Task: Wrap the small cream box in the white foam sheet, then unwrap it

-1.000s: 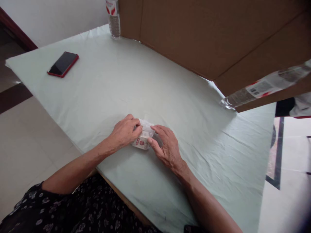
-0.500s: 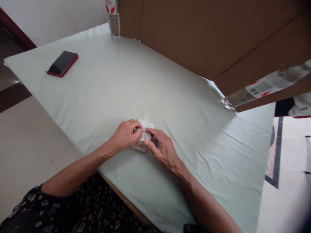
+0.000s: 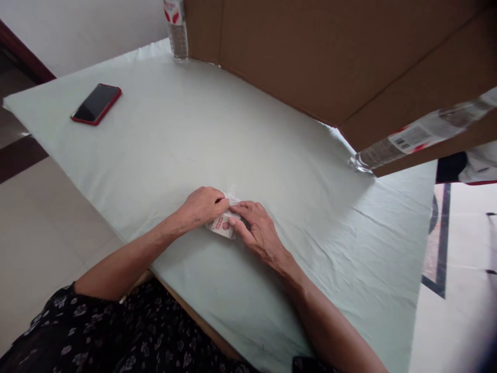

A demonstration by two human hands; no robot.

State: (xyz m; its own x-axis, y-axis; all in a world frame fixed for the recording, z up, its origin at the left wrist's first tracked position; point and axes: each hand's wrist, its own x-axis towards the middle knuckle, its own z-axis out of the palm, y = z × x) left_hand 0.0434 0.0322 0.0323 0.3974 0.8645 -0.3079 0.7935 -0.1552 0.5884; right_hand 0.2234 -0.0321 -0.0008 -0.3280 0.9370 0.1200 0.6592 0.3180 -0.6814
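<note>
A small white package [image 3: 222,227] with red print, partly covered in clear, crinkled wrapping, rests on the table near its front edge. My left hand [image 3: 205,205] is closed at its upper left, with thumb and fingertips pinching near the top end. From the right, my right hand [image 3: 254,228] grips it, thumb on the near face and index finger close to the left fingertips. A pale end of the package [image 3: 233,198] shows just beyond the fingers. Much of the package is hidden under both hands.
A pale green cloth [image 3: 155,140] covers the table. At the far left lies a phone [image 3: 96,104] in a red case. A large cardboard panel [image 3: 287,57] stands at the back, with one plastic bottle [image 3: 178,36] at its left and another bottle [image 3: 411,140] along its right.
My left hand has shifted slightly right over the package top, covering more of it. The printed front face now shows more clearly and sits tilted differently. My right hand has barely moved.
</note>
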